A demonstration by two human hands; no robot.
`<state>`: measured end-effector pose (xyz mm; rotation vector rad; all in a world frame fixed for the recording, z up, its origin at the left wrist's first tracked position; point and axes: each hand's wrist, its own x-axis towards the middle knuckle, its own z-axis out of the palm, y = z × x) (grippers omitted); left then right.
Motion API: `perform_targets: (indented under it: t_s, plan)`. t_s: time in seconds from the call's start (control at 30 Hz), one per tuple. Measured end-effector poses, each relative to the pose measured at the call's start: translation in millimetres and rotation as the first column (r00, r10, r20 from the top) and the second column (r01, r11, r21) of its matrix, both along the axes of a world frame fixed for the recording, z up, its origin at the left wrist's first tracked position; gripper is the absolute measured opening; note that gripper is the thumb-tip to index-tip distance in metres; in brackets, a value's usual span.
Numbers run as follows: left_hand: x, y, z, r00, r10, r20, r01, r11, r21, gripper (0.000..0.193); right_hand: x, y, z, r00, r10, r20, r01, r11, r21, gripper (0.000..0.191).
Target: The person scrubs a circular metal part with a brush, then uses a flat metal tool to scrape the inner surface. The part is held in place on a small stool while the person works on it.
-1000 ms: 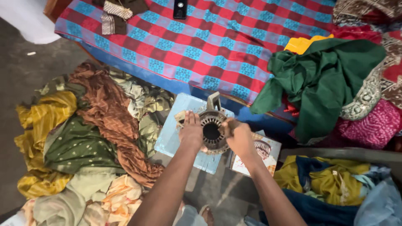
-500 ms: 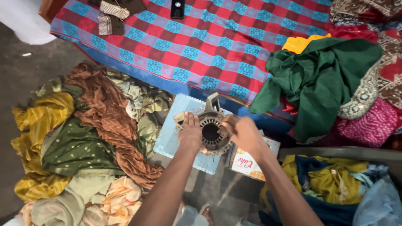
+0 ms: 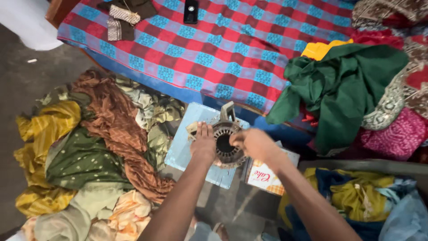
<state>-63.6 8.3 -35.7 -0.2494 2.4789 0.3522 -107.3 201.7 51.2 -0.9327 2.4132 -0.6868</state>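
A heap of crumpled cloth (image 3: 89, 151) in yellow, olive, brown and pale orange lies on the grey floor at the left, spread loosely as if tipped out for sorting. Just beside it a pale blue wooden board (image 3: 187, 147) sits flat on the floor, serving as a small work surface. On the board rests a round metal motor part (image 3: 226, 143), a ring of slotted plates with a dark hollow centre and a lug standing up at its far edge. The left hand (image 3: 204, 143) lies flat against the ring's left side, fingers extended, apparently steadying it so it does not roll or turn. The right hand (image 3: 253, 143), blurred, is curled at the ring's right rim; whether it pinches the metal or merely touches it cannot be told. A small printed cardboard box (image 3: 267, 174) lies just right of the board. Behind, a bed covered in a red and blue checked sheet (image 3: 232, 44) carries a dark phone (image 3: 191, 11), and green fabric (image 3: 339, 89) spills over its right end.
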Motion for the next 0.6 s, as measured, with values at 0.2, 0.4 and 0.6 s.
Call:
perform_targets:
  t_s: [0.2,0.4,0.6]
  plan:
    - [-1.4,3.2,-7.1,0.998,0.001,-0.066,0.001,1.000,0.020,0.151,-1.3,8.8,-2.0,0.980,0.126,-0.157,-0.177,0.910,-0.375,0.014]
    - [0.4,0.7,0.7,0.999,0.042,-0.007,-0.042,0.999,0.031,0.154,5.8,10.7,-7.5,0.971,-0.049,-0.235,-0.037,0.936,-0.351,0.009]
    - [-3.7,2.4,9.8,0.998,-0.013,0.064,0.013,1.000,0.001,0.160,9.6,8.8,-13.5,0.976,-0.163,-0.142,0.090,0.903,-0.419,0.014]
